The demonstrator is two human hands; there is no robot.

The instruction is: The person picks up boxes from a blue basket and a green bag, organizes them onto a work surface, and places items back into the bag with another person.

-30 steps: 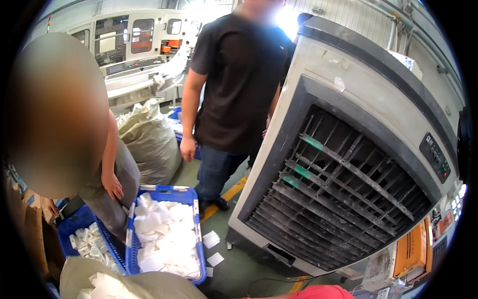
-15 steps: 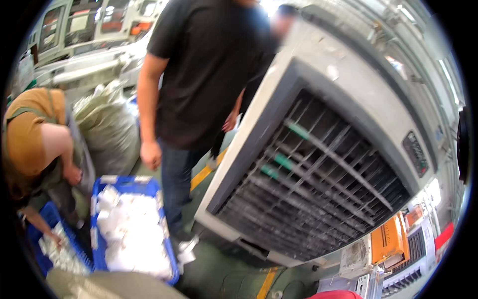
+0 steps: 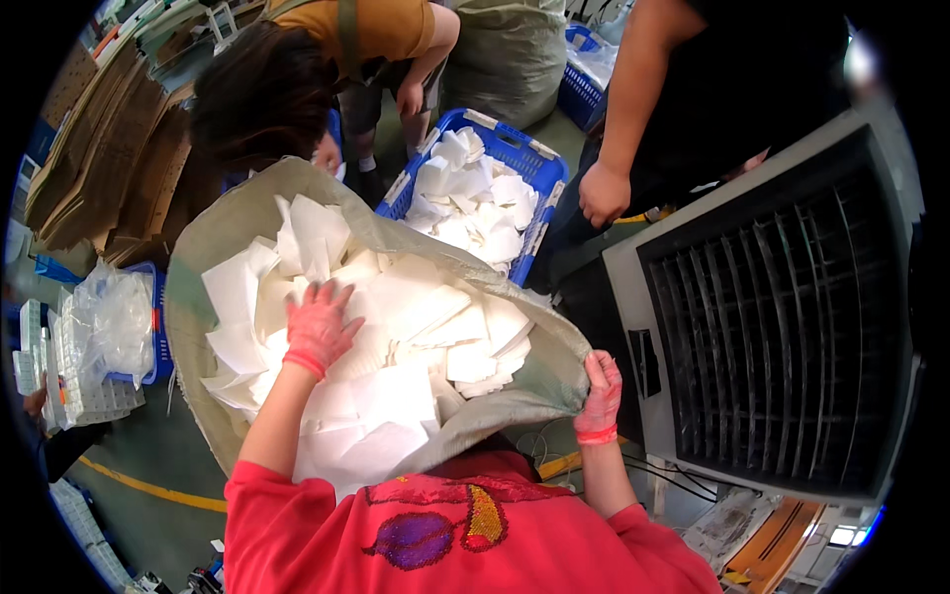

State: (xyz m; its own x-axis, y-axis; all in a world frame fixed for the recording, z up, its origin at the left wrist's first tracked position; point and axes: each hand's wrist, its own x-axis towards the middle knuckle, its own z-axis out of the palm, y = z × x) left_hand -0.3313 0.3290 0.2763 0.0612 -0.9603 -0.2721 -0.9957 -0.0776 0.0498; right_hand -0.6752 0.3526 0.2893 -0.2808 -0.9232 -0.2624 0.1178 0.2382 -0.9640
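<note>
A large pale green sack (image 3: pixel 188 327), mouth wide apart, stands before me, full of loose white paper-like sheets (image 3: pixel 416 297). On top of the sheets lies my left hand (image 3: pixel 319 325), in a thin reddish glove with a red cuff; its fingers are spread and it grips nothing. My right hand (image 3: pixel 600 394), gloved alike, is closed round the sack's right rim, pulling the fabric into a corner. Just beyond the sack sits a blue basket (image 3: pixel 544 170) with white labels on its rim, holding a heap of similar white pieces (image 3: pixel 470 203).
A person in an ochre top (image 3: pixel 386 30) bends over beyond the sack. Another person in black (image 3: pixel 752 89) stands at the far right, beside a big grey air cooler (image 3: pixel 633 297). Flattened cardboard (image 3: pixel 109 148) and a blue crate with clear plastic bags (image 3: pixel 129 307) are at left.
My view has swung down and to the left. The filled sack and both my hands have come into sight; the air cooler now sits farther right.
</note>
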